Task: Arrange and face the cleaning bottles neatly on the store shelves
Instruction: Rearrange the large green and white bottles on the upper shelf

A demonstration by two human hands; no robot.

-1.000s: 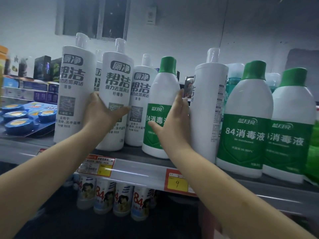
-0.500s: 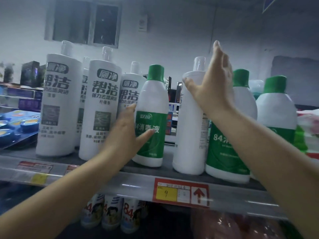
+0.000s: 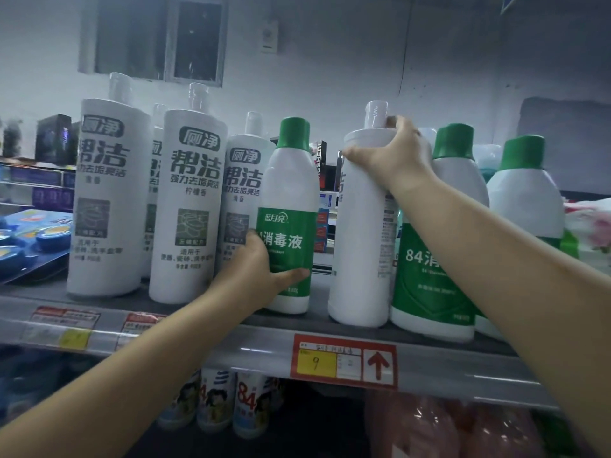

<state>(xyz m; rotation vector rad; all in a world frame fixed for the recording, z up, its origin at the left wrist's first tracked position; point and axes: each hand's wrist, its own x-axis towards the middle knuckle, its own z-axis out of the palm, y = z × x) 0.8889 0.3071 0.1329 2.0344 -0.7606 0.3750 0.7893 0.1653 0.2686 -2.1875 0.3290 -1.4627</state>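
A slim white bottle with a green cap and green label (image 3: 291, 200) stands on the shelf (image 3: 231, 348); my left hand (image 3: 256, 269) grips its lower body. To its right stands a tall white bottle (image 3: 360, 233) with its label turned sideways; my right hand (image 3: 390, 157) clasps its shoulder below the clear cap. Three tall white toilet-cleaner bottles (image 3: 188, 206) line the left part of the shelf, labels forward. Two wider green-capped disinfectant bottles (image 3: 433, 279) stand at the right, partly hidden by my right arm.
Blue packs of round toilet blocks (image 3: 29, 239) lie at the far left of the shelf. Red and yellow price tags (image 3: 344, 360) sit on the shelf edge. Small bottles (image 3: 215, 401) stand on the shelf below. A soft pink package (image 3: 591, 226) lies far right.
My left hand has shifted right from the white cleaner bottles and closed on the slim green-label bottle. My right hand has risen from that bottle's side and gripped the tall white bottle's shoulder.
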